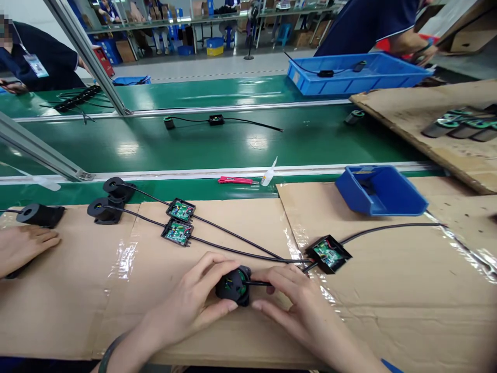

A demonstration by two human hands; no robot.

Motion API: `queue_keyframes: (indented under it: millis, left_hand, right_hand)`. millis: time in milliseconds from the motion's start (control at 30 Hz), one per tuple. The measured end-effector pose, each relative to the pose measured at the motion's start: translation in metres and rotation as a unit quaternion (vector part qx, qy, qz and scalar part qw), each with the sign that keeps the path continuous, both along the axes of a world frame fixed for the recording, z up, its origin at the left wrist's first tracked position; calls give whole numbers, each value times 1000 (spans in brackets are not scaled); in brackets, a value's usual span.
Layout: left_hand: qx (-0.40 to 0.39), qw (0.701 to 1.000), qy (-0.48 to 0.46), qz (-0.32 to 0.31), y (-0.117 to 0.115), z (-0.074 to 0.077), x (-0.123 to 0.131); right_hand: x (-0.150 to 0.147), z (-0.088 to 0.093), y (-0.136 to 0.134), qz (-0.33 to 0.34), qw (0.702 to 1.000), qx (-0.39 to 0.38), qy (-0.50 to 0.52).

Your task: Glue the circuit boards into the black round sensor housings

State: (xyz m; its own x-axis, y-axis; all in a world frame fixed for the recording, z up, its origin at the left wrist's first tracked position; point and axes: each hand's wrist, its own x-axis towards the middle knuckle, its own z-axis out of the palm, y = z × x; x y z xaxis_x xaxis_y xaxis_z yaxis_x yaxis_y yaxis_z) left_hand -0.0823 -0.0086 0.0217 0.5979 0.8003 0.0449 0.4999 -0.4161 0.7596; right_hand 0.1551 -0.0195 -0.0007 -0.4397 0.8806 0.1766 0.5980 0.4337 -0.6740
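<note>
A round black part (233, 286) with some green inside stands on the cardboard, its open side facing right. My left hand (200, 295) is closed on it, thumb below and fingers above. The fingers of my right hand (289, 292) are closed round the black cable (259, 283) that runs into the part. That cable leads toward an open black box with a green circuit board (329, 253) on the right. Two similar open boxes (181, 210) (177, 231) lie behind my left hand, each cabled to a black round part (106, 210) (118, 189).
A blue bin (382, 191), a pink cutter (236, 180) and a small white bottle (269, 172) stand behind. Another person's hand (29, 246) rests at the left edge. On the green belt (233, 147) lies a cabled box (216, 120). A blue tray (361, 75) sits beyond.
</note>
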Motion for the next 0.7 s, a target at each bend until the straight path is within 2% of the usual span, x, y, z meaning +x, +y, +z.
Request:
queue_keyframes:
  millis: [100,200,367,467,600,700]
  left_hand:
    - [26,999,-12,21,-7,-9,-1]
    - [38,997,-31,67,-20,-19,-2]
    - [57,988,-56,131,-35,-24,0]
    - [99,987,-40,124,-32,-18,1]
    - [198,976,9,91,-21,-9,1]
    - [240,969,32,58,-17,-6,2]
  right_hand:
    - [-5,-6,-5,-8,998,58,-8]
    - [-10,-14,-8,-22,992,122,5]
    - [-13,-19,-7,-16,987,158,36]
    - [-12,-19,-5,-16,985,167,40]
    - [-12,-19,-6,-15,986,163,42]
    - [-12,-20,-7,-19,986,161,48]
